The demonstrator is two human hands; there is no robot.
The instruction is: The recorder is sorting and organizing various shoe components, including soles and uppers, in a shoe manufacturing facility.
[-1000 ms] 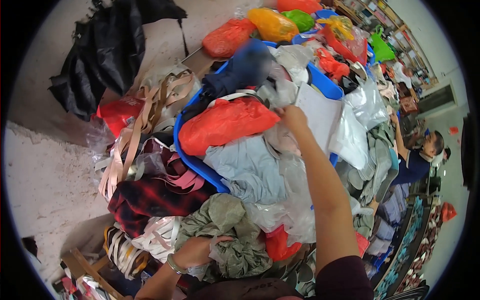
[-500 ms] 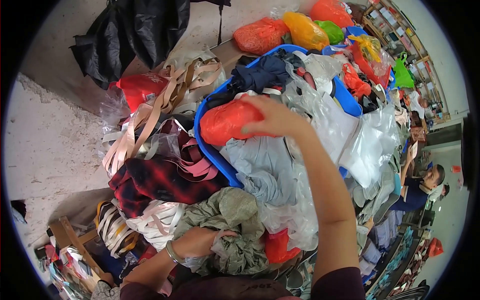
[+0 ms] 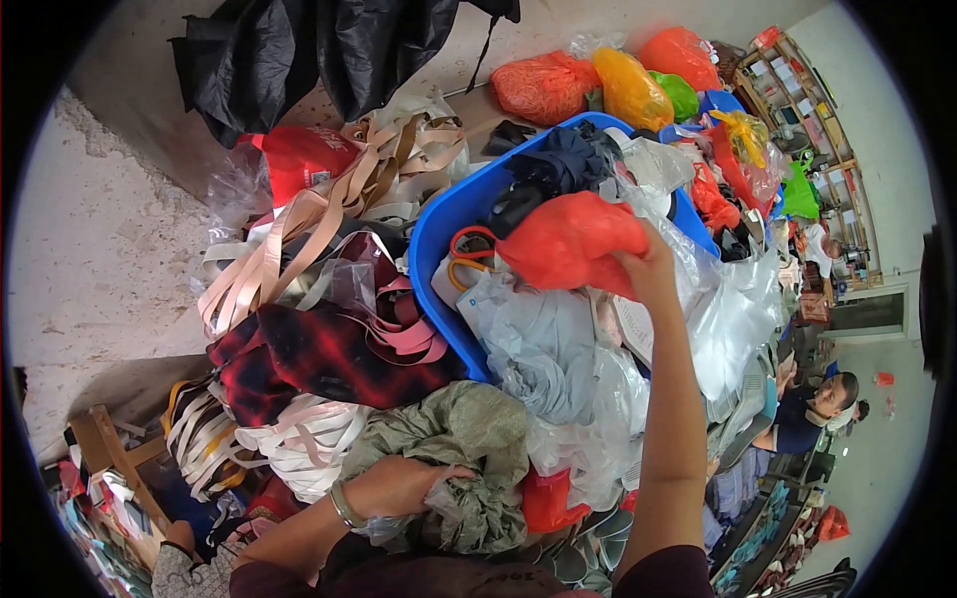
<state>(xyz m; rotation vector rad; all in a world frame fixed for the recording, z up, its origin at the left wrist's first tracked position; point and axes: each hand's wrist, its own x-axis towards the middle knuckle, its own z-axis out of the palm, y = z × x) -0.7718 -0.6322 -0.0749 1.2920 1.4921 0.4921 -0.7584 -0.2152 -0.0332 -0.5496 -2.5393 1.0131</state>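
Over the blue bin [image 3: 431,239] my right hand [image 3: 648,267] grips the right end of a red plastic bag [image 3: 568,241], its fingers closed on the plastic. What the bag holds cannot be seen. Looped red and orange handles [image 3: 461,267], like those of scissors, show beside the bag at the bin's left wall. Below the bin my left hand [image 3: 404,486], with a bracelet at the wrist, is closed on a crumpled grey-green woven sack [image 3: 439,429]; its fingertips are partly in the folds. Pale plastic bags [image 3: 528,329] fill the bin's near part, and dark cloth [image 3: 568,164] lies in its far end.
Left of the bin lie peach straps [image 3: 289,264], a red-and-black cloth [image 3: 329,354] and white strap bundles [image 3: 309,439]. A black sheet [image 3: 384,50] hangs at the upper left. Red and yellow bags [image 3: 633,88] stand behind. A co-worker [image 3: 812,409] is at the right.
My right hand has lifted the red bag and moved it to the right, uncovering the looped handles and the bin's left wall. My left hand keeps its hold on the sack.
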